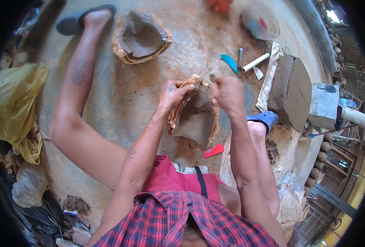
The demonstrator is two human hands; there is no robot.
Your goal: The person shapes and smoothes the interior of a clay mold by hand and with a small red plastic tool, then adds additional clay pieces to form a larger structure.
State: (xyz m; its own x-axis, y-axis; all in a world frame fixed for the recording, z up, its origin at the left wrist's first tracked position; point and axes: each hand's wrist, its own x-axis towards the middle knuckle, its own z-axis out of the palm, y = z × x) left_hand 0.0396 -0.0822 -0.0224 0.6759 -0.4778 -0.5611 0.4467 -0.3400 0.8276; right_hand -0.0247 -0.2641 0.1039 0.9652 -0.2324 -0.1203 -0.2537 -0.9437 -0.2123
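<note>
A rough brown mould piece (173,119) lined with smooth grey clay (195,120) stands on the floor between my legs. My left hand (173,95) is closed on its upper left rim, the thumb pressed near the edge. My right hand (228,94) is a slightly blurred fist at the upper right of that rim. A small grey-brown tip (212,77) shows beside its fingers; what the fist holds is otherwise hidden. Below the mould piece lies a red flat scraper (213,151). A second mould piece (166,33), also lined with grey clay, rests farther off to the left.
Toward the right lie a teal curved scraper (229,64), a dark rod (240,58), a white tube (256,62) and a large clay block (291,92). A clear basin (260,20) is at the far right. Yellow plastic (17,99) heaps at the left.
</note>
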